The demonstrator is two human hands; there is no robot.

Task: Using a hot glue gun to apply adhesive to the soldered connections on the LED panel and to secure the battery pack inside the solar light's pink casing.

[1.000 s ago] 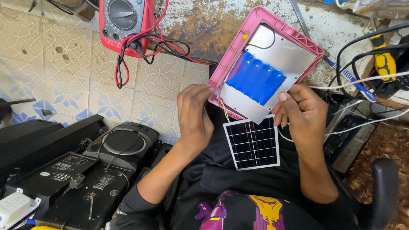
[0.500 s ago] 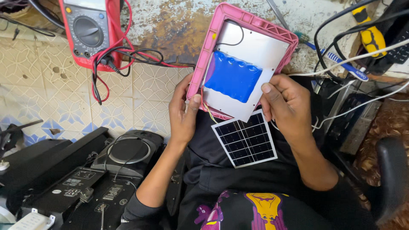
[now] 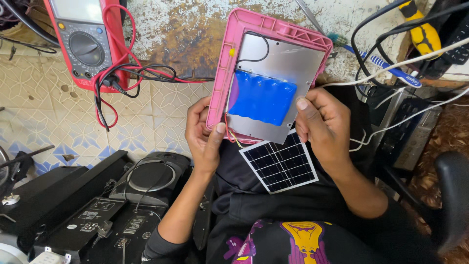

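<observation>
Head view: both hands hold up an opened pink frame (image 3: 267, 73) with a blue battery pack (image 3: 261, 101) on its silver back plate (image 3: 286, 61).

Much of the left hand (image 3: 202, 137) is hidden behind the frame's lower left edge, only its thumb lying over the rim beside thin red and yellow wires; the frame's front face cannot be seen. The right hand (image 3: 325, 124) clasps the plate's lower right edge, thumb on top. A small solar panel (image 3: 279, 164) lies on the lap just below, its top corner covered by the frame. The red multimeter (image 3: 85, 39) is cut off at the picture's top. Compared with half a second ago, the frame stands a little more upright and sits more central in view; both hands grip as before.
</observation>
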